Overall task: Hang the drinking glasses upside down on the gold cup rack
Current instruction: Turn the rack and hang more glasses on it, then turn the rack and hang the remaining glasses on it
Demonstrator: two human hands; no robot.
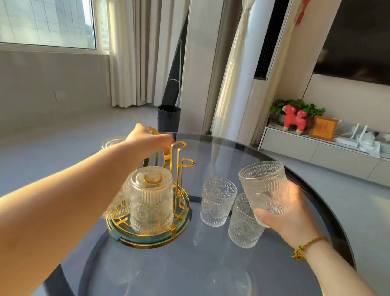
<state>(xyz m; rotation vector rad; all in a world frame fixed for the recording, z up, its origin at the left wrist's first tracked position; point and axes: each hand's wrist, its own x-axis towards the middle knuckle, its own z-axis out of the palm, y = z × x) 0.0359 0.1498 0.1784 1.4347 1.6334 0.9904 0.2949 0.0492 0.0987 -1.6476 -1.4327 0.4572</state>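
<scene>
Drinking glasses (pixel 218 201): clear, embossed, ribbed; two inverted on gold rack (pixel 181 170).

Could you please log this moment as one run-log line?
left hand: on gold rack top | right hand: holding glass | hung: two visible | table: two upright

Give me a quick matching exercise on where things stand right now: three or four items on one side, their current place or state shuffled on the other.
Items:
1. left hand
2. right hand
3. front glass on the rack
4. middle glass

States:
A. upside down on a gold prong
B. upright on the glass table, untouched
C. gripping the top of the gold cup rack
D. holding a lifted glass, mouth tilted up and away

Pairs: 1-C, 2-D, 3-A, 4-B
</scene>
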